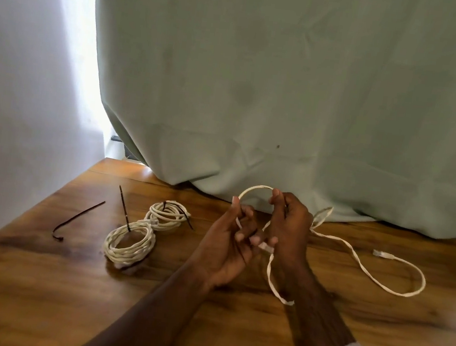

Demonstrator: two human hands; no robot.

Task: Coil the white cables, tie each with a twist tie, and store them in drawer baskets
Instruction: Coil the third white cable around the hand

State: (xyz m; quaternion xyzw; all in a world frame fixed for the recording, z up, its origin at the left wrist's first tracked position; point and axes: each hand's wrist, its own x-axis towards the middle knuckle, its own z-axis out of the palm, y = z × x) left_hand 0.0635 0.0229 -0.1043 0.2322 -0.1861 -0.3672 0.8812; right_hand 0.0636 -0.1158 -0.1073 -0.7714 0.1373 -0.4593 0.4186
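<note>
We're looking at a home room, prob. a living or bedroom corner. A long pale green curtain hangs down and bunches on the back edge of the counter, w/ daylight coming in along its left side, so there's a window behind it. A plain white wall runs along the left. The counter is varnished wood w/ strong grain, furniture-style, not a workbench. Cables and ties lie loose on it; we see no shop or lab gear.
</note>
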